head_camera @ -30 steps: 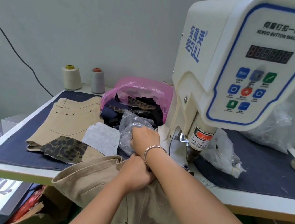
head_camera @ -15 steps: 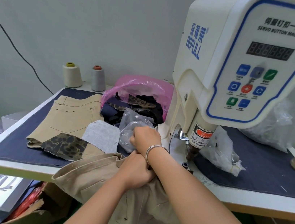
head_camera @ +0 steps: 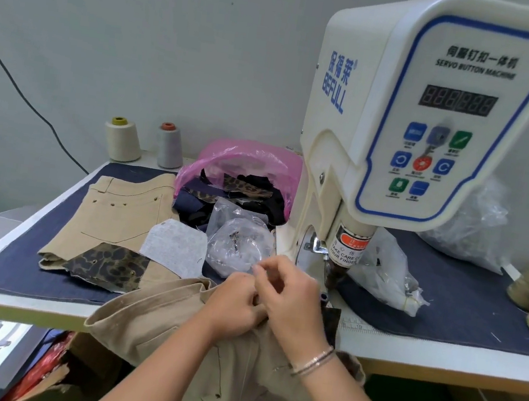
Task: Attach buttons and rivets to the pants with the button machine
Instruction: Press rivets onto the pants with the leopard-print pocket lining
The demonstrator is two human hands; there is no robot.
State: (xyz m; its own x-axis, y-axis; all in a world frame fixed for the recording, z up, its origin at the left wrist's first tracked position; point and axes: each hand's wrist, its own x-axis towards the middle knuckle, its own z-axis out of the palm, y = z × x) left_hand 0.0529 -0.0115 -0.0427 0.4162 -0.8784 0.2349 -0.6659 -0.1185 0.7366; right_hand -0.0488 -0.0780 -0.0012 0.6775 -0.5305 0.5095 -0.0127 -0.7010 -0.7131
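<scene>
Denim-covered table against grey wall

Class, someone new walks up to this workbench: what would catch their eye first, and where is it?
The tall white button machine with a blue-edged control panel dominates the right. Below it, the left hand and right hand grip khaki cotton pants at the table's front edge. Behind them sits a pink plastic bag of dark fabric scraps.

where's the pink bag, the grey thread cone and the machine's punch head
pink bag (head_camera: 248,159): head view, on its upper translucent wall.
grey thread cone (head_camera: 169,148): head view, on the wound thread mid-cone.
punch head (head_camera: 336,273): head view, on the dark tip below the warning label.
</scene>
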